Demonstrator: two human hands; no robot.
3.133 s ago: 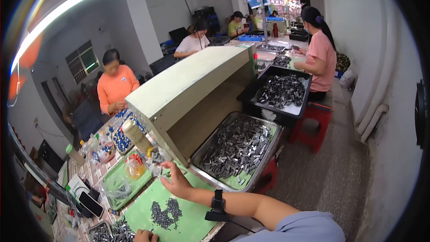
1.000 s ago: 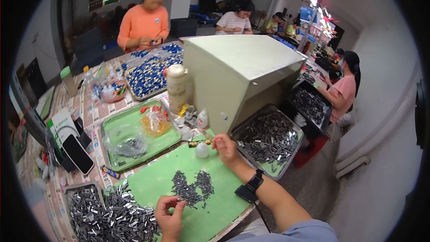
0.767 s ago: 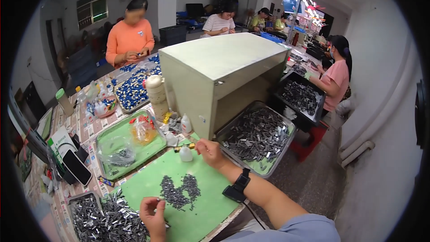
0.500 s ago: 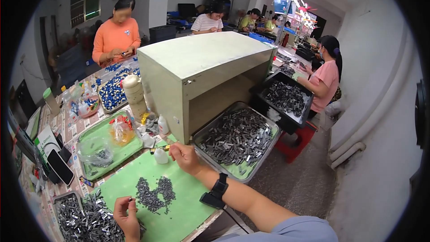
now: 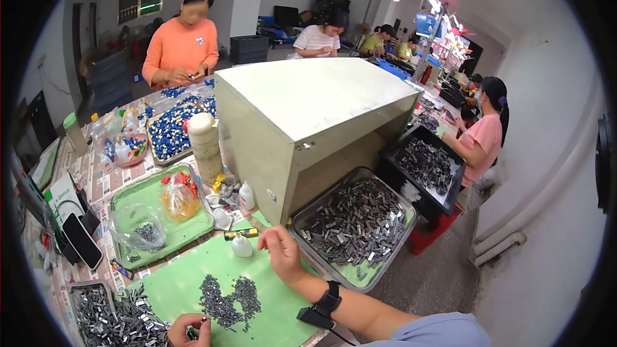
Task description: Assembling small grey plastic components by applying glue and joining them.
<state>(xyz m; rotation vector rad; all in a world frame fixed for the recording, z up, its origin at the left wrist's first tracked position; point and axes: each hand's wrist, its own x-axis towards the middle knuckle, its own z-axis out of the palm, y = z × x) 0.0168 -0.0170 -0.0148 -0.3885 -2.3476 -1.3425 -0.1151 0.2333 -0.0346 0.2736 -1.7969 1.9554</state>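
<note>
Green mat (image 5: 168,286), lower-framed hands (image 5: 188,333) (image 5: 283,254) (piece (image 5: 204,319) unclear)

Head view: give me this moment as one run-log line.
left hand: pinching small dark piece | right hand: beside squat white bottle, grip unclear | green mat: small grey pieces heaped on it

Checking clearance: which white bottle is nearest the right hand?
The squat bottle on the green sheet, beside the right hand; others, like the slimmer one by the cabinet, are farther away.
</note>
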